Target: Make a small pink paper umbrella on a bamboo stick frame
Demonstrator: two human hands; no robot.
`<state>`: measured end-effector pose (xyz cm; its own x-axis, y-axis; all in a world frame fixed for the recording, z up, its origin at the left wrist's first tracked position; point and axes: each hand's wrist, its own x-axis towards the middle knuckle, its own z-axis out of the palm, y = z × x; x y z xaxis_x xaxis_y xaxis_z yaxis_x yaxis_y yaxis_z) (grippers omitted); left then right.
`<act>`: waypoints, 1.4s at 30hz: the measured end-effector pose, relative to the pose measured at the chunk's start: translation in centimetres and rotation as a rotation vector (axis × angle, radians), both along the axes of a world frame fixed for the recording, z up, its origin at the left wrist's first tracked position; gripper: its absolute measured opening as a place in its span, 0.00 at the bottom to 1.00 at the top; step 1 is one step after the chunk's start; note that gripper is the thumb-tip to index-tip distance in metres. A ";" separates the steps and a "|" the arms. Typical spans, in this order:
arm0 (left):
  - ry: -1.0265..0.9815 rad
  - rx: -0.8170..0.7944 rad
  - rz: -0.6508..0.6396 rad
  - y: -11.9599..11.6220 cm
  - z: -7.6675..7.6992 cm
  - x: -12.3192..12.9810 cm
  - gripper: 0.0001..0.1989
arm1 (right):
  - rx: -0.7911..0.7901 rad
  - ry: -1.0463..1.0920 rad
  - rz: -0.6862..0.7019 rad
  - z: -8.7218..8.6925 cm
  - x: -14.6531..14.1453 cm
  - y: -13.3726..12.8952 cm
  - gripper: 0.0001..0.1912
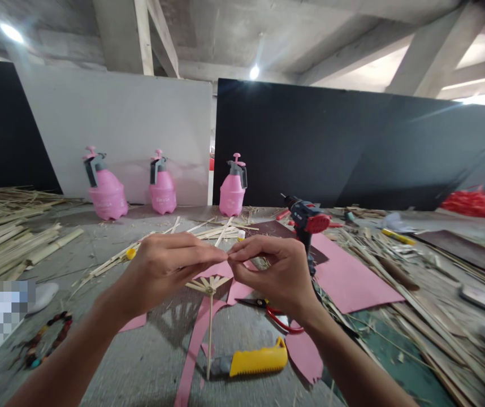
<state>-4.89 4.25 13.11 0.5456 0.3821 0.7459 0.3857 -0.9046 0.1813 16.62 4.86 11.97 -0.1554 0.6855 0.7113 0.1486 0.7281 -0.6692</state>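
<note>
My left hand (172, 263) and my right hand (274, 268) meet at the fingertips over the middle of the table. Both are pinched closed, and whatever sits between the fingertips is too small to make out. Just below them is a fan of thin bamboo strips (211, 285) joined to a thin upright-looking stick (209, 333). Pink paper pieces (200, 330) lie around it. Scissors with red handles (282, 321) rest under my right hand, partly hidden. A yellow-handled saw or knife (259, 359) lies nearer to me.
Three pink spray bottles, one at the centre (232, 195), stand at the back. A cordless drill (306, 217) stands right of centre beside a pink sheet (353, 277). Bamboo strips (26, 243) pile up at the left, more at the right. A beaded bracelet (58, 339) lies front left.
</note>
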 end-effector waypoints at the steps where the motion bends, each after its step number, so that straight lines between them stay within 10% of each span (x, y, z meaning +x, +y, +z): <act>1: 0.005 0.003 -0.002 0.0 0.0 0.0 0.11 | -0.002 0.001 0.000 0.0 0.0 0.0 0.09; 34: 0.036 0.075 0.134 -0.4 0.8 -0.2 0.05 | 0.087 -0.101 0.037 -0.1 0.1 0.4 0.08; 42: 0.008 -0.140 0.137 -0.5 0.9 0.2 0.04 | 0.052 -0.131 0.066 -0.5 -0.1 0.2 0.07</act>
<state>-4.64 3.77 14.06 0.4869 0.5529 0.6762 0.5052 -0.8098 0.2983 16.52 5.04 11.51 -0.2927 0.6332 0.7166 0.1824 0.7726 -0.6082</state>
